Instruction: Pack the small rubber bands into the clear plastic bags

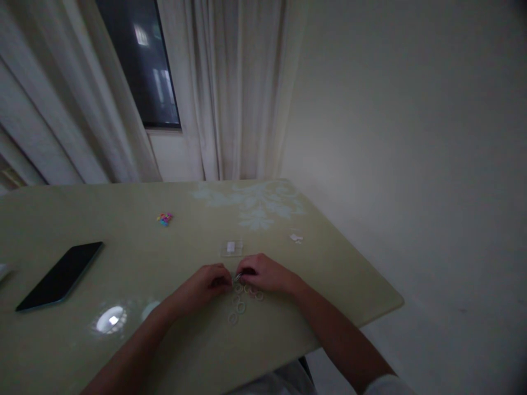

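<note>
Several pale rings [241, 307] lie on the table in a loose cluster in front of and between my hands. My right hand [257, 271] is closed on a small metallic object [237, 277] at the top of the rings. From the left, my left hand [209, 280] meets it with its fingers pressed together beside the same spot; what they pinch is too small to make out. Just beyond the hands lies a small clear case [231, 248] with a white square in it.
A black tablet [61, 276] lies on the left of the glossy table [123, 219]. Small colourful pieces [165, 218] sit farther back, and white scraps [296, 238] lie to the right. Curtains [234, 99] and a wall border the far side.
</note>
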Demonstrator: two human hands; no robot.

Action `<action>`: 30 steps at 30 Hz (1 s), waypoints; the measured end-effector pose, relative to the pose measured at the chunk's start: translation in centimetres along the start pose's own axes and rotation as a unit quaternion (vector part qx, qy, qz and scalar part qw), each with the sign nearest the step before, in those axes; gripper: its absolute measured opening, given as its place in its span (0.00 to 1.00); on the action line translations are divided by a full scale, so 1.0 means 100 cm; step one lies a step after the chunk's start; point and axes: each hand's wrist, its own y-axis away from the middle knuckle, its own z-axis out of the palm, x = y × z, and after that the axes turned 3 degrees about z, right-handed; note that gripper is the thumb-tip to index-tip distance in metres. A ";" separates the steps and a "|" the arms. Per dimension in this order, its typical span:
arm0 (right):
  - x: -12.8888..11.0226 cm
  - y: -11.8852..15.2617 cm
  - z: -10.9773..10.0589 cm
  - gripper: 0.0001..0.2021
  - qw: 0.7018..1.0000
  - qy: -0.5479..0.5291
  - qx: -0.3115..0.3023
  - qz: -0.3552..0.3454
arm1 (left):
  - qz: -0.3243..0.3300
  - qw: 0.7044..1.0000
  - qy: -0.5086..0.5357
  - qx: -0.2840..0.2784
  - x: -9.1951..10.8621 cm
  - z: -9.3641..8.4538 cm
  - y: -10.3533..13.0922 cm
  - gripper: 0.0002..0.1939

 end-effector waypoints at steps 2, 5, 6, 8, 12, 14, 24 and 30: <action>0.000 0.001 -0.002 0.09 1.000 -0.026 -0.002 0.003 | 0.005 1.000 0.003 0.018 0.003 0.001 0.000 0.09; 0.002 0.005 -0.007 0.14 0.998 -0.055 -0.006 0.003 | 0.002 1.000 0.020 0.015 0.004 -0.001 0.000 0.10; 0.003 0.007 -0.010 0.14 0.998 -0.067 -0.011 0.006 | 0.000 1.000 0.027 0.009 0.004 -0.002 0.000 0.10; 0.005 0.010 -0.014 0.15 0.995 -0.094 -0.030 0.015 | -0.003 0.999 0.041 0.003 0.004 -0.002 0.001 0.11; 0.009 0.016 -0.023 0.28 0.997 -0.051 -0.060 0.014 | 0.013 1.000 0.012 0.019 0.008 0.003 0.004 0.17; 0.011 0.016 -0.023 0.29 0.998 -0.015 -0.059 0.010 | 0.033 0.999 -0.017 0.020 0.011 0.008 0.005 0.32; 0.003 0.007 -0.007 0.07 1.000 -0.017 -0.011 0.016 | 0.021 0.999 -0.036 0.028 0.009 0.028 -0.006 0.07; 0.006 0.008 -0.011 0.16 0.999 -0.036 0.037 0.003 | -0.005 0.997 0.053 0.046 0.008 0.015 -0.005 0.10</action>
